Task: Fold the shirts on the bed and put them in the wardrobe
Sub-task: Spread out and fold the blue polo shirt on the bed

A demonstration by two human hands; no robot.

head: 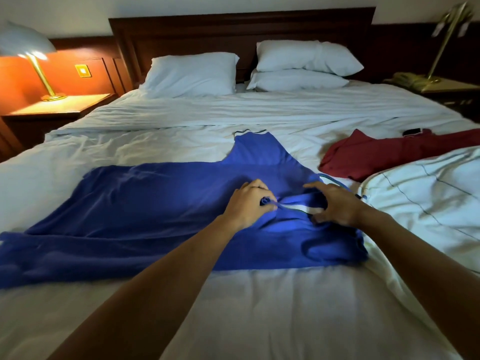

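Observation:
A blue shirt (145,203) lies spread sideways across the white bed (233,307), one sleeve with a white-striped cuff pointing toward the pillows. My left hand (249,203) pinches a bunched bit of blue fabric near the collar. My right hand (335,206) has curled fingers on the collar area, thumb and fingertips touching the cloth beside a white stripe. A dark red shirt (376,157) lies crumpled to the right. A white shirt with thin dark lines (428,193) lies at the right edge.
Three white pillows (192,74) lean on the dark wooden headboard. A lit brass lamp (33,61) stands on the left nightstand. A brass lamp and a phone set (413,79) stand on the right one. A small dark phone (411,132) lies by the red shirt.

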